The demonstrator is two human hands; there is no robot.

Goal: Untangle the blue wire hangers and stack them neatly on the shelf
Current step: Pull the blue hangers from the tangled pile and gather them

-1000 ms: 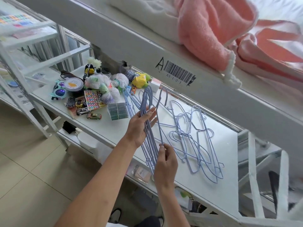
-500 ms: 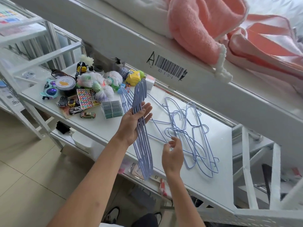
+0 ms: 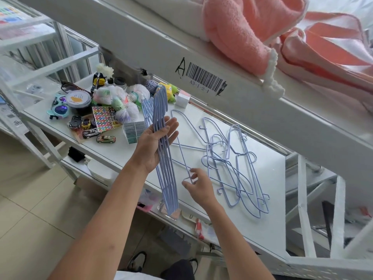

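My left hand point(image 3: 150, 144) holds a bundle of blue wire hangers point(image 3: 166, 178) edge-on and upright above the front edge of the white shelf point(image 3: 272, 201), palm up with the fingers spread behind the wires. A tangled pile of blue hangers point(image 3: 234, 168) lies flat on the shelf to the right. One single blue hanger point(image 3: 181, 147) lies between the bundle and the pile. My right hand point(image 3: 198, 187) is at its near corner, thumb and fingers pinched round the wire there.
Toy cars point(image 3: 106, 139), a sticker sheet point(image 3: 103, 118), sunglasses point(image 3: 59, 109), a round tub point(image 3: 78, 100), mesh balls and a white cube point(image 3: 182, 99) crowd the shelf's left end. A barcoded beam point(image 3: 205, 79) overhangs the back, with a pink towel point(image 3: 242, 31) on top. A lower shelf holds packets.
My left hand has drawn the bundle clear of the pile, toward the left. My right hand let go of it, opened, then reached forward to the lone hanger's corner.
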